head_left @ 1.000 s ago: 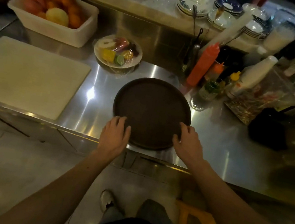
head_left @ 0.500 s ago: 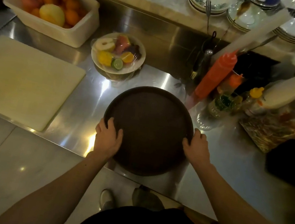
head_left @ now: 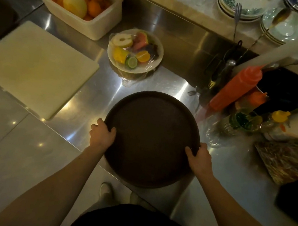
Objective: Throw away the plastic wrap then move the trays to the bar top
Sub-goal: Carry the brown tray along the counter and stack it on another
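A round dark brown tray (head_left: 152, 133) lies at the near edge of the steel counter (head_left: 91, 123), its near part sticking out past the edge. My left hand (head_left: 101, 136) grips its left rim and my right hand (head_left: 199, 156) grips its right rim, thumbs on top. Behind the tray stands a white plate of cut fruit (head_left: 134, 51) covered in clear plastic wrap. The marble bar top (head_left: 184, 0) runs along the back, one level higher.
A white cutting board (head_left: 33, 66) lies to the left, a white tub of fruit (head_left: 78, 0) behind it. Red squeeze bottles (head_left: 235, 87), small bottles and a utensil holder crowd the right. Stacked plates (head_left: 241, 4) sit on the bar top. A dark sink is far left.
Both hands went from resting at the tray's near edge to gripping its sides. The tray has slid toward me and now overhangs the counter edge.
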Available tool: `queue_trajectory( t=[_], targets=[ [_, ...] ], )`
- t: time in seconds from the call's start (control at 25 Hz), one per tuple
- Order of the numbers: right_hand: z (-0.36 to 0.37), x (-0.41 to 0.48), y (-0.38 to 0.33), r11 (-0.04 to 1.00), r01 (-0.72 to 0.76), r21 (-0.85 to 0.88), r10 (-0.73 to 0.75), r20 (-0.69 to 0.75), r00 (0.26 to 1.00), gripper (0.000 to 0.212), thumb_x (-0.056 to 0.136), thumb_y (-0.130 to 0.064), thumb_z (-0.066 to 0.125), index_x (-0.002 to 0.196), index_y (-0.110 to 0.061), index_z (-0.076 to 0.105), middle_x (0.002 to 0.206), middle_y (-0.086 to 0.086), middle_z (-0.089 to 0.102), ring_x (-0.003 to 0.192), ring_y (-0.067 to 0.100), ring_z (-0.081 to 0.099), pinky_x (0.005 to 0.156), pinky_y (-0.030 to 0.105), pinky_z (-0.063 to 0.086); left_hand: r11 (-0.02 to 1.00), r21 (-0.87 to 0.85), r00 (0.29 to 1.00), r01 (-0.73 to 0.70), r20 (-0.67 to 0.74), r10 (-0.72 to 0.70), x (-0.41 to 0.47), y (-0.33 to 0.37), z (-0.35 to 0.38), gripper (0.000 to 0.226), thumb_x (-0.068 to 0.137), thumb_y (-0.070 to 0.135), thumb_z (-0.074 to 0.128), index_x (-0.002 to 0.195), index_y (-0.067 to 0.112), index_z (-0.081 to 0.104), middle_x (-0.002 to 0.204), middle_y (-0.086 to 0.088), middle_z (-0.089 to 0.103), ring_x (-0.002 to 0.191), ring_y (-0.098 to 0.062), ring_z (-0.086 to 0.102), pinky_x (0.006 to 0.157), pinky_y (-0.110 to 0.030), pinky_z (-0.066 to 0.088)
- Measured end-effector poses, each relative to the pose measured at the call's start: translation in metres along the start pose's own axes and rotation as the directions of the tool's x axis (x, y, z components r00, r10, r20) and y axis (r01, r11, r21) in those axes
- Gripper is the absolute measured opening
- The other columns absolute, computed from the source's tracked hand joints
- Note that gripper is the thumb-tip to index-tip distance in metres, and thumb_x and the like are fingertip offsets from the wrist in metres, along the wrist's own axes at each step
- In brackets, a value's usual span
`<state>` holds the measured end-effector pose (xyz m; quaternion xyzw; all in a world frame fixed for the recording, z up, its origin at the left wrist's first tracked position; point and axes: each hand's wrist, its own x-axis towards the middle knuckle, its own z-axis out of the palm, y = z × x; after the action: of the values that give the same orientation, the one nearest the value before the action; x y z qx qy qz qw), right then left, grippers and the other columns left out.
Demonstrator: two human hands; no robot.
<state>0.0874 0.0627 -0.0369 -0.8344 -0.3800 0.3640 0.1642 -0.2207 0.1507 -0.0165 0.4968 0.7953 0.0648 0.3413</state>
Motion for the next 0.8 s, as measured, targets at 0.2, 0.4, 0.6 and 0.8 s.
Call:
queue_trajectory(
  t=[0.2,0.4,0.6,0.8],
  targets=[
    [0.0,-0.007,-0.011,0.989,0.111,0.1,-0.1,-0.115,0.988,0.034,0.093,-0.034,0.057,0.108,-0.007,0.046,0.094,0.007,0.058,0.086,0.028,0.062,0.072,0.035,0.05,0.992,-0.121,0.991,0.04,-0.12,-0.055,-0.021,-0.01,-0.01,0.045,0.093,0.027,0.059,0.127,0.002,0.043,0.129,-0.021,0.047,0.11,-0.035,0.055,0.09,-0.041,0.047],
    [0.006,-0.021,-0.043,0.958,0.242,0.155,-0.224,-0.122,0.967,0.025,0.092,-0.033,0.059,0.103,-0.016,0.044,0.096,0.006,0.059,0.085,0.021,0.059,0.077,0.034,0.051,0.972,-0.234,0.964,0.029,-0.25,-0.089,-0.046,-0.032,-0.04,0.048,0.09,0.028,0.063,0.128,0.005,0.043,0.131,-0.017,0.047,0.113,-0.031,0.053,0.092,-0.036,0.045],
    [0.031,-0.037,-0.104,0.914,0.379,0.147,-0.37,-0.085,0.925,0.028,0.091,-0.035,0.06,0.105,-0.015,0.047,0.096,0.004,0.059,0.086,0.019,0.059,0.078,0.033,0.05,0.926,-0.367,0.908,0.083,-0.356,-0.222,-0.06,-0.078,-0.086,0.056,0.089,0.028,0.066,0.134,0.004,0.043,0.137,-0.017,0.045,0.12,-0.032,0.053,0.098,-0.041,0.046],
    [0.08,-0.071,-0.182,0.852,0.511,0.112,-0.512,-0.02,0.859,0.036,0.091,-0.033,0.062,0.113,-0.006,0.05,0.097,0.005,0.058,0.086,0.02,0.059,0.078,0.031,0.049,0.849,-0.518,0.82,0.105,-0.437,-0.369,-0.066,-0.146,-0.142,0.054,0.086,0.027,0.068,0.132,0.009,0.044,0.133,-0.013,0.048,0.117,-0.028,0.055,0.097,-0.041,0.05]
  ],
)
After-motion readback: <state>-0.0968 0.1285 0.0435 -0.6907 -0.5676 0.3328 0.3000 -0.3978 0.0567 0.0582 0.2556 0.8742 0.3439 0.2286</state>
